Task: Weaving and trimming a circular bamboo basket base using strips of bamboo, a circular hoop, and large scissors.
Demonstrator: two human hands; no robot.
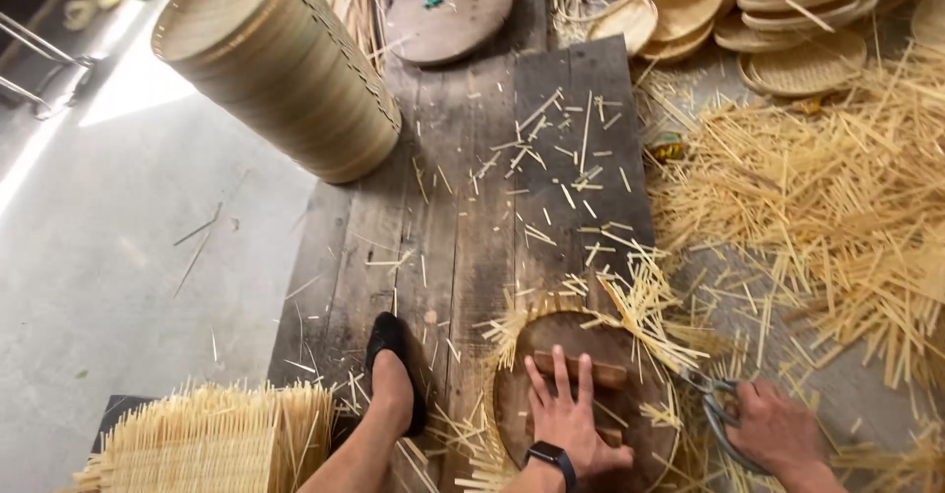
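My left hand (569,412), with a dark watch on the wrist, presses flat on a round wooden disc (551,340) that lies over a woven bamboo piece whose loose strip ends (640,291) stick out around the rim. My right hand (778,429) grips a pair of metal shears (711,404) at the disc's right edge, the blades pointing toward the protruding strips. My foot in a black shoe (392,365) rests on the dark plank floor (472,208) left of the disc.
A tall stack of round bamboo trays (285,70) leans at the upper left. Another wooden disc (448,11) lies at the top. Shallow woven baskets (787,21) pile at the upper right. Cut bamboo offcuts (827,198) heap on the right; a woven mat (212,439) sits lower left.
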